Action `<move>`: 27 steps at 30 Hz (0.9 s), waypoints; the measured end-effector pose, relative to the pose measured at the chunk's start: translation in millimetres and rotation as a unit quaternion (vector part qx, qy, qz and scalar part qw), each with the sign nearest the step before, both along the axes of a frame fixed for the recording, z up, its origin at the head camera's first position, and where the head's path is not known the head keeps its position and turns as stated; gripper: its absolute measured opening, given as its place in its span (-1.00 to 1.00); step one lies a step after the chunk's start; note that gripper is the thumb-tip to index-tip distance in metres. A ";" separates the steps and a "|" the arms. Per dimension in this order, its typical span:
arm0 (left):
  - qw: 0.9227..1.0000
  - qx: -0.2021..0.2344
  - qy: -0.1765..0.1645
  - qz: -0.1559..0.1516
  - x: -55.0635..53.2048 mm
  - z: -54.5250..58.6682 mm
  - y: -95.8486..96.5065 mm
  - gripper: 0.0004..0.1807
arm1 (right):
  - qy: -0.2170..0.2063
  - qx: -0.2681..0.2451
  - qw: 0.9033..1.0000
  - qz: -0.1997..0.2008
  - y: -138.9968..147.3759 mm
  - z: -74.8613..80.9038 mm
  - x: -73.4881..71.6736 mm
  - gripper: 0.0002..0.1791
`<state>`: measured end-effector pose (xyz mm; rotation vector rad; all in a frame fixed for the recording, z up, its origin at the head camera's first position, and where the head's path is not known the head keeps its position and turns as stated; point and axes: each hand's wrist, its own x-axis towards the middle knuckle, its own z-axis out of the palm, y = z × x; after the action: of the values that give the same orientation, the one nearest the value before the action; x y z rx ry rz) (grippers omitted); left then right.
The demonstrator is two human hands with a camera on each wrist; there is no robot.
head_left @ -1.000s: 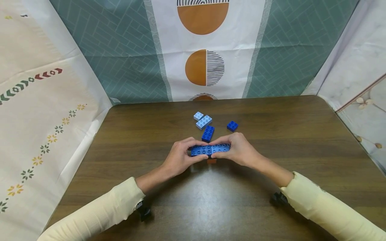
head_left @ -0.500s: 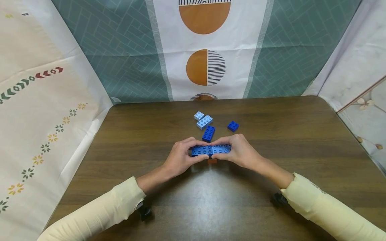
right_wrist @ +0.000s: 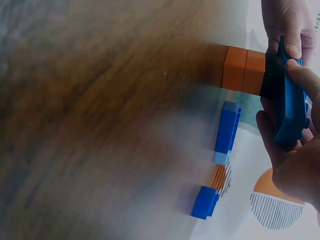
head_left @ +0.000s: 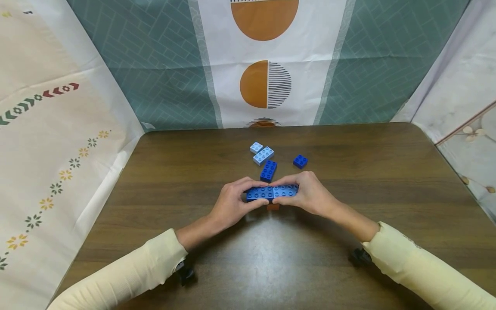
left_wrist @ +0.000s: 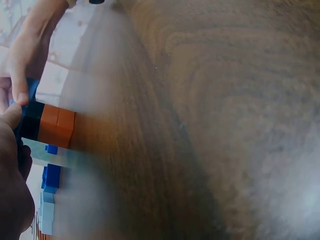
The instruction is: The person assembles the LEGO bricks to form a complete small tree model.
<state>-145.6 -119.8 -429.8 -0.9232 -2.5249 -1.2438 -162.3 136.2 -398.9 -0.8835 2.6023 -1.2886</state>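
Observation:
In the head view my left hand (head_left: 230, 200) pinches a blue toy building brick (head_left: 258, 193) between thumb and fingers. My right hand (head_left: 313, 196) pinches a slightly lighter blue brick (head_left: 286, 190) the same way. These two bricks lie end to end in one row, and the fingertips of both hands meet near the seam. Beneath the row, the right wrist view shows a dark brick (right_wrist: 271, 75) on top of two stacked orange bricks (right_wrist: 243, 70), which stand upright on the table. From the head, only a sliver of orange shows below the thumbs.
Just behind the hands lies a dark blue brick (head_left: 268, 171). Further back are a light blue long brick (head_left: 263, 156) and a pale blue short brick (head_left: 256, 147). A small dark blue brick (head_left: 300, 161) sits to the right. Cloths hang round the wooden table (head_left: 186, 163).

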 end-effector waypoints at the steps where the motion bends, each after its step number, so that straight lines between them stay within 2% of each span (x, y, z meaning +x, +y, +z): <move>1: 1.000 0.000 0.001 -0.002 0.2 -0.3 0.0 -0.59 | -0.002 0.001 1.000 0.000 0.3 0.3 0.1 -0.58; 4: 1.000 -0.001 -0.003 -0.012 0.0 -0.4 -0.8 -0.58 | -0.004 0.003 1.000 -0.001 0.8 1.0 0.5 -0.58; 8: 0.999 0.006 -0.027 -0.016 -5.0 3.2 -5.4 -0.69 | -0.002 0.006 1.000 -0.002 0.3 1.3 0.8 -0.56; 12: 0.997 0.040 -0.069 0.018 -18.3 5.3 -10.3 -0.66 | 0.001 0.014 1.000 -0.007 -0.4 1.5 1.2 -0.54; 16: 0.992 0.057 -0.106 0.047 -34.2 -0.9 -10.1 -0.62 | 0.001 0.020 1.000 -0.010 0.0 1.8 1.6 -0.55; 22: 0.989 0.010 -0.132 0.063 -49.9 -12.2 -0.9 -0.39 | 0.002 0.021 1.000 -0.008 0.5 1.4 1.5 -0.55; 27: 0.989 -0.057 -0.113 0.077 -57.2 -17.7 9.0 -0.30 | 0.005 0.016 1.000 -0.007 -0.5 1.6 1.6 -0.56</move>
<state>-202.8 -110.8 -447.5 -0.6246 -2.8067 -1.2313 -160.7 135.6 -397.3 -0.8700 2.6346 -1.2444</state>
